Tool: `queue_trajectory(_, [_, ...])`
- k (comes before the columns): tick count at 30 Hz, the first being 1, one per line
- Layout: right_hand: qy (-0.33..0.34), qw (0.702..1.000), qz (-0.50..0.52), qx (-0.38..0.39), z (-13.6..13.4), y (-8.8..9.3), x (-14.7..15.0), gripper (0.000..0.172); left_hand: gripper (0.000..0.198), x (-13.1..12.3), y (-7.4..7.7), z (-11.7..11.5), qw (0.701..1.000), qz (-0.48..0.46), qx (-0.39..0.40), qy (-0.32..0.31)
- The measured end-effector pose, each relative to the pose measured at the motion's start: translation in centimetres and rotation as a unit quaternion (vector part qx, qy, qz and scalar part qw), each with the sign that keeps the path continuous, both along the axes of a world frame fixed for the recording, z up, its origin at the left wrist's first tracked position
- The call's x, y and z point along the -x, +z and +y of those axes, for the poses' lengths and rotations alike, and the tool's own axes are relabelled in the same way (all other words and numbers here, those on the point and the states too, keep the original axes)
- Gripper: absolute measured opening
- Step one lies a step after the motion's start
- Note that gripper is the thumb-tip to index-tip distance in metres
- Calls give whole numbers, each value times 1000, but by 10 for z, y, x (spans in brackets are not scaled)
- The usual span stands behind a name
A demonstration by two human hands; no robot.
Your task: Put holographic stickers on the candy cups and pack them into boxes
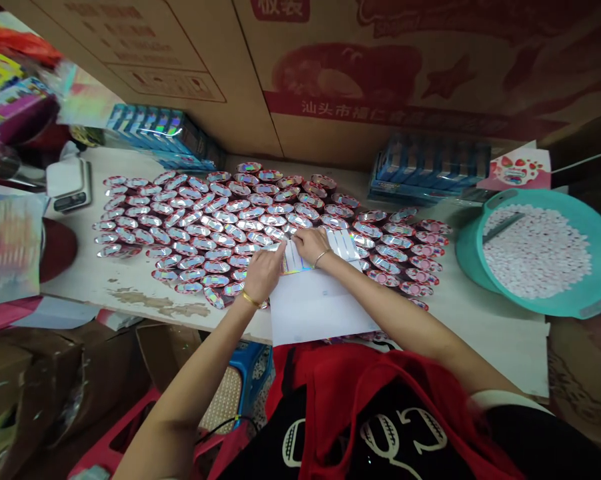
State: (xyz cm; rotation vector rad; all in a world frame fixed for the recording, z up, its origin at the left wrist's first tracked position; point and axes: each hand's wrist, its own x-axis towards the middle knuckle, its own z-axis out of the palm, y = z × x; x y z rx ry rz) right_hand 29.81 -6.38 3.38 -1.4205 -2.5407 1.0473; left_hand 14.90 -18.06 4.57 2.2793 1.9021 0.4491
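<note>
1. The sheet (325, 307) is at the near middle of the table (495, 347), its far end over the packs (200, 230) and its white near part reaching the near edge, by the person's front.

2. The left hand (264, 272) is at the sheet's left edge, fingers drawn together and bent. Whether they pinch that edge or only press it, I cannot tell.

3. The right hand (312, 247) lies over the shiny strips (341, 244) at the sheet's far end, its fingers bent and gathered towards the left hand. The fingertips are too hidden to tell what, if anything, they pinch.

4. The sheet looks light and thin, probably limp enough to bend under its own weight. It would best be steadied by its left edge, fingers flat, since a hard grip could crease it.

5. The strips look glossy and probably slippery; a fingertip pinch at one end seems the surest hold.

6. The packs look light and stand close together, so a low wrist could topple some; from above, by the sides, seems the best hold.
</note>
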Motion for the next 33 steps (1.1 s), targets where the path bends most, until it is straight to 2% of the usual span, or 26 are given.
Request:
queue_trajectory(3, [-15, 1000, 17, -7, 3, -9, 7, 29, 56, -5, 22, -16, 985, -127, -65, 92])
queue_trajectory(5, [-28, 997, 64, -27, 2, -10, 5, 29, 67, -13, 43, -22, 949, -237, -115, 176])
queue_trajectory(7, [-55, 983, 169, -32, -5, -5, -5, 36, 71, -27, 62, -23, 901, -339, -143, 228])
queue_trajectory(10, [-147, 925, 346, 49, -30, 12, -40, 57, 71, -57, 80, -17, 848, -440, -136, 261])
queue_trajectory(12, [-208, 882, 398, 142, -54, 24, -72, 66, 71, -83, 82, -12, 830, -481, -111, 262])
queue_trajectory(14, [-254, 847, 413, 217, -79, 34, -106, 62, 71, -113, 77, -9, 815, -519, -74, 249])
queue_trajectory(16, [-301, 817, 422, 254, -102, 38, -139, 49, 71, -144, 65, -9, 801, -550, -25, 233])
queue_trajectory(18, [-356, 797, 424, 244, -117, 35, -170, 39, 70, -173, 49, -12, 797, -562, 30, 218])
queue_trajectory(20, [-394, 796, 407, 213, -124, 27, -199, 34, 69, -199, 31, -13, 808, -550, 75, 199])
queue_trajectory(23, [-419, 824, 348, 154, -121, 4, -233, 33, 66, -227, 4, -8, 845, -499, 99, 166])
queue_trajectory(25, [-423, 856, 281, 91, -114, -11, -246, 30, 66, -238, -12, 1, 877, -449, 92, 146])
queue_trajectory(29, [-388, 915, 107, -32, -98, -34, -251, 25, 68, -245, -41, 24, 930, -340, 86, 107])
queue_trajectory(33, [-334, 940, 12, -66, -93, -46, -246, 23, 69, -243, -58, 36, 960, -239, 108, 97])
